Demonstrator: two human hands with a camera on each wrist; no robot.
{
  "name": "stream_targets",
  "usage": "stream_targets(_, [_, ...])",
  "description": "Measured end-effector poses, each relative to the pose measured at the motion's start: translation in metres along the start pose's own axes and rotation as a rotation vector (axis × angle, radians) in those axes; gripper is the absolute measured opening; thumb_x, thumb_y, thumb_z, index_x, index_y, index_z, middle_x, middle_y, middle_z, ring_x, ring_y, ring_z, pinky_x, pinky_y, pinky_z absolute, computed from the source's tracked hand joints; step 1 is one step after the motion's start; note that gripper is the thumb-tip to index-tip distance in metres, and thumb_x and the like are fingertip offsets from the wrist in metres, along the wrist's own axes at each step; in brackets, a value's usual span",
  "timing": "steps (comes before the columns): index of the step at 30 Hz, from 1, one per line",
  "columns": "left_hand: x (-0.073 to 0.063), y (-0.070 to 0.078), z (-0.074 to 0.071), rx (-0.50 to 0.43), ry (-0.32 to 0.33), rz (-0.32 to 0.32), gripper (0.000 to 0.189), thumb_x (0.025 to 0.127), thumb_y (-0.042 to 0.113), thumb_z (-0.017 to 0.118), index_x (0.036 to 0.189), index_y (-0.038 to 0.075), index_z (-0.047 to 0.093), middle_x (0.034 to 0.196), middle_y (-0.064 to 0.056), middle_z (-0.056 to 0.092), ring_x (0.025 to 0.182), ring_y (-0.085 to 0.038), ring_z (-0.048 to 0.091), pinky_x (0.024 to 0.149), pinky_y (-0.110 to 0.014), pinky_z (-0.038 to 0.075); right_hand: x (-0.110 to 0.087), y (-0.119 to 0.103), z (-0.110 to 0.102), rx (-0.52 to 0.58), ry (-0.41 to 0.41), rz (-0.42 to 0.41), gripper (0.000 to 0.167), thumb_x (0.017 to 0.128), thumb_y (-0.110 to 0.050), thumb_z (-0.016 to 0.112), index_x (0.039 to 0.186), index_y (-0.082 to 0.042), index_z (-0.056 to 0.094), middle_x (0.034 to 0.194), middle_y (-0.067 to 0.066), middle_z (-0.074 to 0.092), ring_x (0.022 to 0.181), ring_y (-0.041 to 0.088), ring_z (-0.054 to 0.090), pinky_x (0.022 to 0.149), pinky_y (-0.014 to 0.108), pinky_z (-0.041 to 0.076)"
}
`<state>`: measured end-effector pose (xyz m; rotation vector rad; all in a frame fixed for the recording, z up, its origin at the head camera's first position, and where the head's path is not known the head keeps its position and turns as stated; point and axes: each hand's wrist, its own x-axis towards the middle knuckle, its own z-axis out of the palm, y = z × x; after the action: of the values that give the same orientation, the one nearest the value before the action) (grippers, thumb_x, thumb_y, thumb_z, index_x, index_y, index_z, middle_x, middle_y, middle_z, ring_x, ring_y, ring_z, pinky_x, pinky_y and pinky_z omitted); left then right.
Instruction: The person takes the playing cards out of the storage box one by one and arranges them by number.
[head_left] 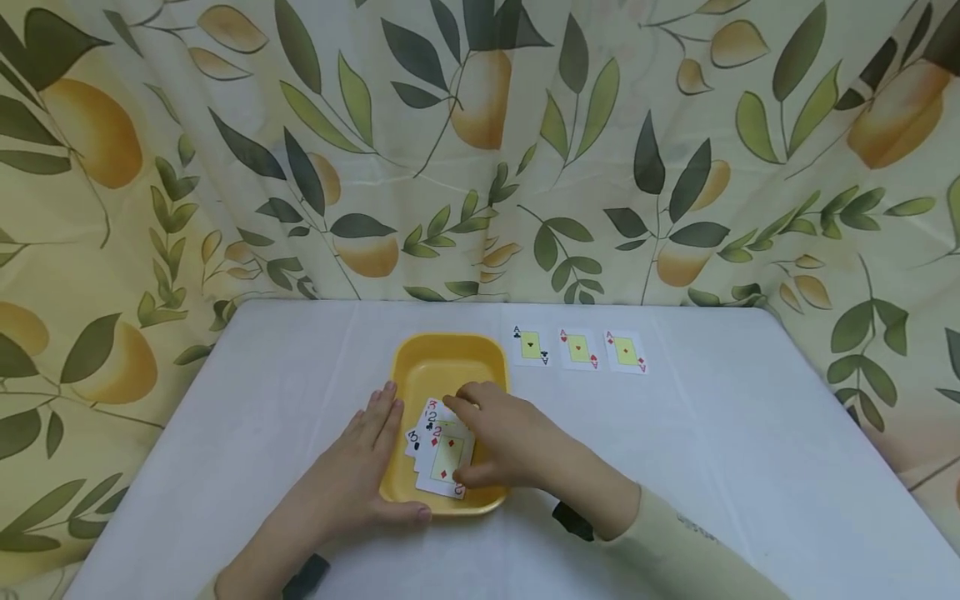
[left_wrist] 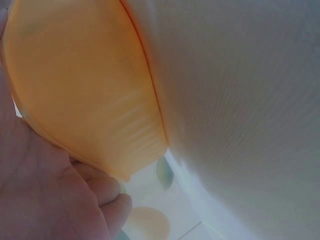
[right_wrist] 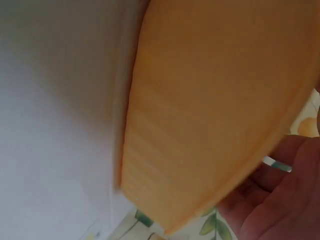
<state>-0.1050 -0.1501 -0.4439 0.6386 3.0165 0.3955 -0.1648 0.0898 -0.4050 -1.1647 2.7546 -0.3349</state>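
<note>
A yellow plastic tray (head_left: pixel 450 348) stands on the table with several overlapping playing cards (head_left: pixel 448 458) inside, a two of diamonds on top. My left hand (head_left: pixel 356 467) rests against the tray's left rim, fingers straight and thumb spread along the near edge. Reaching over the right rim, my right hand (head_left: pixel 513 437) has its curved fingers and thumb at the right side of the cards. Its palm hides part of them. Both wrist views show the tray's outer wall (left_wrist: pixel 85 85) beside the hand; the cards' faces are out of sight there.
Right of the tray's far end, three aces lie face up in a row: the ace of clubs (head_left: pixel 531 346), ace of hearts (head_left: pixel 578 349) and ace of diamonds (head_left: pixel 626 352). A white cloth (head_left: pixel 712 467) covers the table. Behind hangs a fruit-patterned curtain (head_left: pixel 480 225).
</note>
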Motion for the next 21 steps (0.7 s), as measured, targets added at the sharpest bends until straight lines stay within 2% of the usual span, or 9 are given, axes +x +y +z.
stream_targets(5, [0.001,0.000,-0.002,0.004,-0.014,0.001,0.134,0.068,0.092,0.053,0.158,0.000,0.018,0.168,-0.013,0.002,0.155,-0.027,0.006,0.122,-0.046,0.024,0.008,-0.008,0.012,-0.079,-0.051,-0.006,0.080,0.074,-0.053,0.080,0.137,-0.009,0.059,0.123,0.002,0.058,0.107,0.015,0.053,0.090,0.027,0.054])
stream_targets(9, [0.001,0.001,-0.002,-0.005,-0.029,-0.007,0.133,0.068,0.091,0.055,0.158,0.001,0.017,0.168,-0.011,0.000,0.155,-0.027,0.005,0.122,-0.046,0.024,0.014,-0.013,0.020,-0.129,-0.085,0.010,0.075,0.074,-0.054,0.079,0.132,-0.010,0.063,0.118,0.002,0.059,0.102,0.016,0.052,0.090,0.026,0.053])
stream_targets(16, [0.000,0.001,-0.002,-0.008,-0.023,0.000,0.132,0.068,0.088,0.059,0.158,0.000,0.019,0.168,-0.013,0.002,0.155,-0.028,0.006,0.122,-0.047,0.024,0.021,-0.018,0.035,-0.221,-0.114,0.036,0.082,0.070,-0.062,0.077,0.131,-0.009,0.062,0.114,0.003,0.058,0.096,0.016,0.050,0.089,0.026,0.054])
stream_targets(21, [0.000,0.001,-0.002,-0.013,-0.036,-0.010,0.134,0.068,0.092,0.054,0.158,0.000,0.019,0.168,-0.012,0.001,0.155,-0.027,0.005,0.122,-0.047,0.024,0.025,-0.020,0.038,-0.239,-0.120,0.039,0.082,0.067,-0.065,0.078,0.127,-0.010,0.064,0.111,0.003,0.056,0.095,0.015,0.048,0.088,0.026,0.052])
